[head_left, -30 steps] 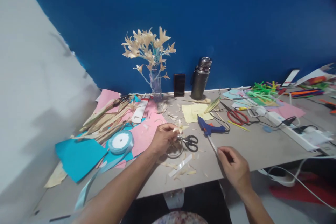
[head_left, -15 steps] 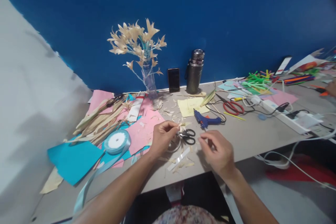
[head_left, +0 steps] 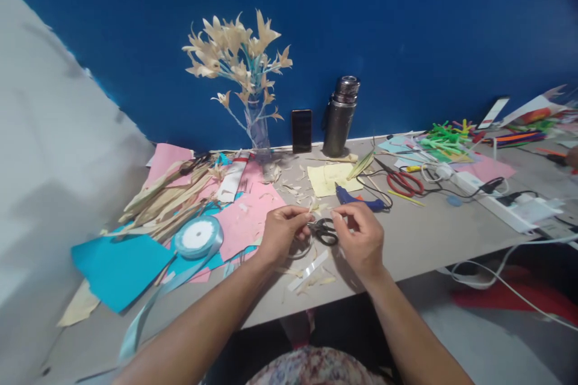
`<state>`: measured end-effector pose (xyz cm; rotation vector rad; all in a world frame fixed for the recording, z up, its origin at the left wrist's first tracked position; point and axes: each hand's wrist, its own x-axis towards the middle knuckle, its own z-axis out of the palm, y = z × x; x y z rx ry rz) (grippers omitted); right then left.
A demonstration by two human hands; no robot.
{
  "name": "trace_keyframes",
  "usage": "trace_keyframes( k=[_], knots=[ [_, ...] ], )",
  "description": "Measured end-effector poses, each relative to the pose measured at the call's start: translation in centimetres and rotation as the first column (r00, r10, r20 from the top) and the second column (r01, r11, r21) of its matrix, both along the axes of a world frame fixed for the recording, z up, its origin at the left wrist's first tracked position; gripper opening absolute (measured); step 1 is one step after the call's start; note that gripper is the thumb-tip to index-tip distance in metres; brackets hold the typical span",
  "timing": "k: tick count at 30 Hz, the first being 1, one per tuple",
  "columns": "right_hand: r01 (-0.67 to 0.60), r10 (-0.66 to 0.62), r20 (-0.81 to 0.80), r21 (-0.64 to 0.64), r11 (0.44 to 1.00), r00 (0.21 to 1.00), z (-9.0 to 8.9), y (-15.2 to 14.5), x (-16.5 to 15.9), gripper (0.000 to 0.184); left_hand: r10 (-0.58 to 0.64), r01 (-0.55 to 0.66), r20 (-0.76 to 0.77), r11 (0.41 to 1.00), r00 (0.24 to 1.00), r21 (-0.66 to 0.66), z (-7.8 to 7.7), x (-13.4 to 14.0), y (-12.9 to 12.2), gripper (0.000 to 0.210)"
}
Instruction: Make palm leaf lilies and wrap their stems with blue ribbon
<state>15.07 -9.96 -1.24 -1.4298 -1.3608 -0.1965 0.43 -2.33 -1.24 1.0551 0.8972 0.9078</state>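
Observation:
Pinched in my left hand is a small pale corn-husk flower, its petals pointing up and right past the fingertips. My right hand is closed in a pinch just right of the petals; whatever lies between its fingers is too small to make out. Black-handled scissors lie on the table below and between both hands. Behind my right hand rests a blue glue gun. A clear-white strip lies nearer the table's front edge among husk scraps.
Husk flowers stand in a clear vase by a phone and a flask. Husks, blue paper and a ribbon roll lie left. Red scissors and a power strip sit right.
My right hand has moved left and up, from beside the scissors to close by the flower. My left hand keeps its pinch on the flower. The view has shifted slightly.

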Motion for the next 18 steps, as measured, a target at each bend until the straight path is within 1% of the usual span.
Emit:
trace_keyframes(
  k=[1,3,5,8,11,13,16,18],
  knots=[
    [0.003,-0.004,-0.032,-0.049,0.999,0.999,-0.2,-0.2,0.4,0.01,0.003,-0.003,0.016,1.0,1.0,-0.024,0.0,0.0,0.1,0.023],
    [0.015,-0.023,-0.046,-0.166,0.986,0.999,-0.7,-0.4,1.2,0.011,0.011,-0.008,0.042,0.998,0.999,-0.059,-0.1,0.1,0.2,0.023],
    [0.037,-0.043,-0.018,-0.265,0.964,0.999,-1.4,-0.5,1.7,0.012,0.016,-0.012,0.052,0.997,0.999,-0.08,-0.1,0.1,0.4,0.023],
    [0.049,-0.042,0.029,-0.356,0.933,0.999,-1.9,-0.2,2.2,0.016,0.014,-0.007,0.077,0.995,0.997,-0.095,-0.3,0.0,0.5,0.024],
    [0.009,0.007,0.036,-0.416,0.91,0.999,-1.9,-0.1,2.9,0.023,0.016,-0.003,0.112,0.993,0.994,-0.114,-0.2,-0.1,0.7,0.025],
    [0.028,-0.015,0.033,-0.428,0.904,0.999,-1.6,-0.3,3.9,0.023,0.027,-0.01,0.124,0.992,0.992,-0.129,0.1,-0.2,0.8,0.025],
    [0.146,-0.11,0.109,-0.43,0.891,0.988,-1.1,-0.7,6.1,0.019,0.036,-0.017,0.13,0.989,0.991,-0.144,0.6,-0.6,1.0,0.023],
    [0.229,-0.13,0.241,-0.444,0.866,0.962,-0.8,-0.6,7.7,0.017,0.026,-0.004,0.127,0.987,0.992,-0.163,1.0,-0.7,1.3,0.021]
  ],
)
